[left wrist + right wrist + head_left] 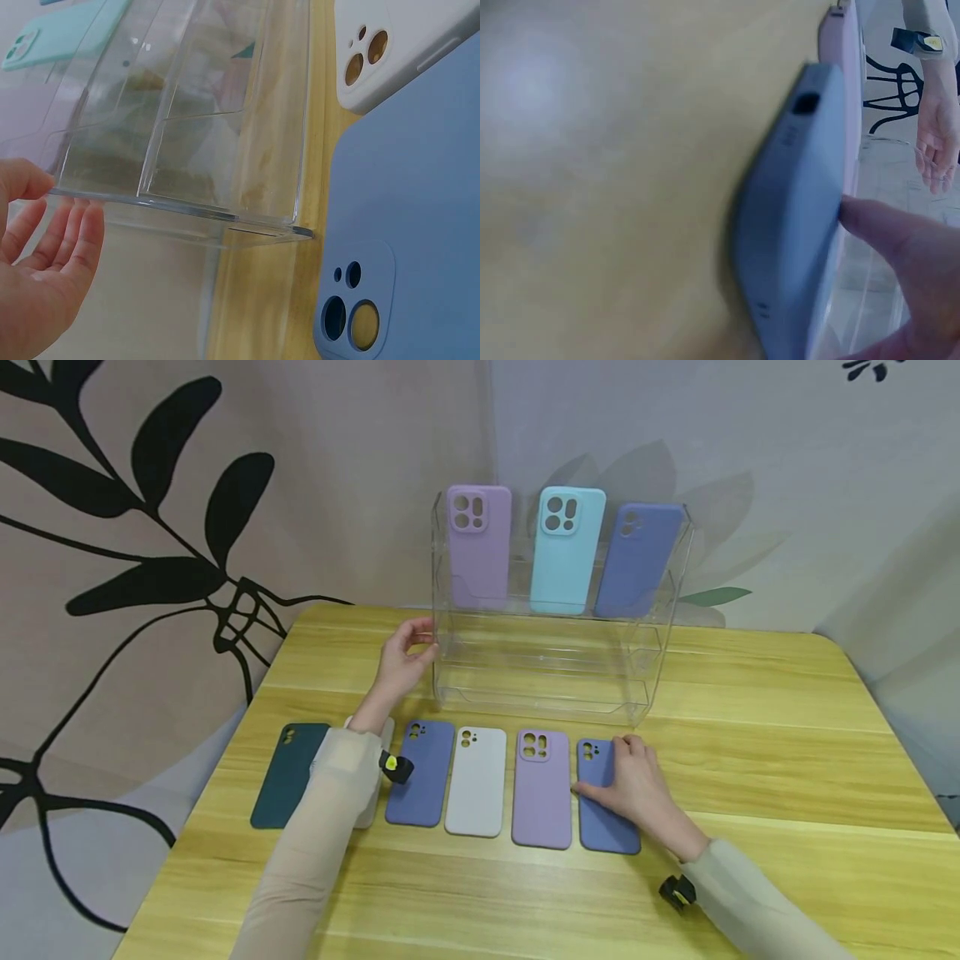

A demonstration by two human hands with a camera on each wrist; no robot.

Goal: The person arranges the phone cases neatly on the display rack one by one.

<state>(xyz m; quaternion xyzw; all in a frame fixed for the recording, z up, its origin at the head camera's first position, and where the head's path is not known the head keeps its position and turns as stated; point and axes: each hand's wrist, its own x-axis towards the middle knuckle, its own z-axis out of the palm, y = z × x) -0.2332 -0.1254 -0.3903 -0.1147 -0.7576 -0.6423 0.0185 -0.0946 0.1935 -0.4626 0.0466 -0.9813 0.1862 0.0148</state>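
Observation:
My right hand [637, 783] grips a periwinkle-blue phone case [597, 827] across its width, at the right end of a row on the table. In the right wrist view the thumb [877, 225] presses the side of that blue case [795, 195]. My left hand [405, 660] is at the left side of a clear two-tier display rack [540, 706]. In the left wrist view its thumb and fingers pinch the edge of the clear rack [195, 161]. On the upper tier lean a lilac case [480, 560], a light-blue case [567, 560] and a periwinkle case [641, 564].
Along the row lie a lilac case [542, 810], a white case [476, 793], another periwinkle case [422, 785] and a dark green case [288, 777]. The left forearm partly covers a pale case [367, 814]. Behind the wooden table [787, 735] rises a wall.

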